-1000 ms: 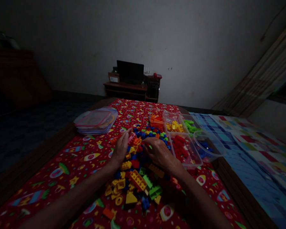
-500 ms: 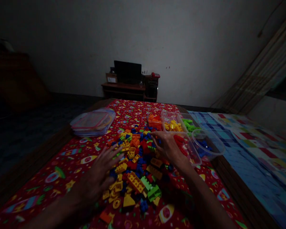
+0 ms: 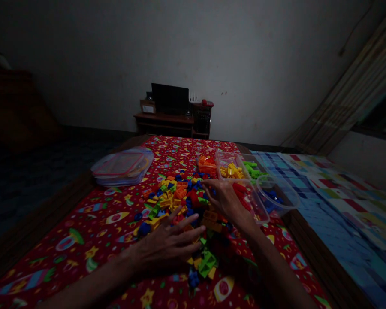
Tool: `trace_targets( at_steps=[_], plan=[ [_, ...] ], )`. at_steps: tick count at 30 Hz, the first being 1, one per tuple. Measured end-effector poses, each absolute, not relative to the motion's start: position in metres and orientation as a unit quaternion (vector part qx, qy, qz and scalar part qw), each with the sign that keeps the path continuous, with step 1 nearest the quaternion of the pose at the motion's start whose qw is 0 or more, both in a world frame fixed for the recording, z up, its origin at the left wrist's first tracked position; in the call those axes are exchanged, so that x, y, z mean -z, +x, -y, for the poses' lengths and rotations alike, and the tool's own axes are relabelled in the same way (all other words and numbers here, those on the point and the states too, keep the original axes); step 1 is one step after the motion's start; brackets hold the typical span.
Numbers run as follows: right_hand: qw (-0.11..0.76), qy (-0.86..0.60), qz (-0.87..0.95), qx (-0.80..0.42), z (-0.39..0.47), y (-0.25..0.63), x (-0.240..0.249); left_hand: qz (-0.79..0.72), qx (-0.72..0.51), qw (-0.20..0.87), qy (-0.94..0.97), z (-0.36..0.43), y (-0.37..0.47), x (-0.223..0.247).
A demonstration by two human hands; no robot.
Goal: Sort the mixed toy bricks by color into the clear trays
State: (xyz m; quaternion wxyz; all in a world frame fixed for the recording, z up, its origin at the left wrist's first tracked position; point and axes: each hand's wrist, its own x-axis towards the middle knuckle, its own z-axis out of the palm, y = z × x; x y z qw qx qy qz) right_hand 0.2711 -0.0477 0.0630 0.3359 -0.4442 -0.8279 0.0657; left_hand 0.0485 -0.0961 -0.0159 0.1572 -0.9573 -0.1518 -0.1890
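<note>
A pile of small plastic bricks (image 3: 176, 198) in yellow, orange, blue, red and green lies on a red patterned cloth (image 3: 83, 223). My left hand (image 3: 167, 244) rests flat on the near part of the pile, fingers spread and pointing right. Over the pile's right side, my right hand (image 3: 223, 198) has its fingers curled among the bricks, beside the clear tub of red bricks (image 3: 260, 210). Whether it pinches a brick is hidden in the dim light.
Clear tubs hold orange bricks (image 3: 207, 163), yellow bricks (image 3: 231, 170), green bricks (image 3: 255, 169) and blue bricks (image 3: 276, 197) at the right. A stack of clear lids (image 3: 122, 165) lies far left. A blue checked cloth (image 3: 334, 206) lies right of the wooden edge. A dark screen (image 3: 170, 98) stands by the far wall.
My left hand drew back from the far side of the pile and swept right over its near part. My right hand shifted right towards the red tub. Bricks spread out.
</note>
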Motion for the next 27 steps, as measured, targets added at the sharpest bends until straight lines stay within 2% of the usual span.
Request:
trace_targets(
  at_steps=[6,13,16,22,27],
  plan=[
    [0.330,-0.447,0.828,-0.077,0.042,0.276,-0.063,0.226,0.200,0.106,-0.948,0.046,0.058,-0.002],
    [0.318,-0.462,0.825,-0.071,0.038,0.280,-0.063,0.327,0.264,-0.075,-0.904,-0.003,0.055,-0.024],
    [0.297,-0.471,0.828,-0.061,0.035,0.280,-0.058,0.420,0.282,-0.124,-0.854,-0.017,0.042,-0.032],
    [0.292,-0.414,0.860,-0.058,0.035,0.285,-0.030,0.477,0.156,-0.147,-0.853,-0.029,0.026,-0.027],
    [0.276,-0.378,0.879,-0.091,0.042,0.289,-0.014,0.498,0.137,-0.155,-0.842,-0.025,0.031,-0.028]
  ],
)
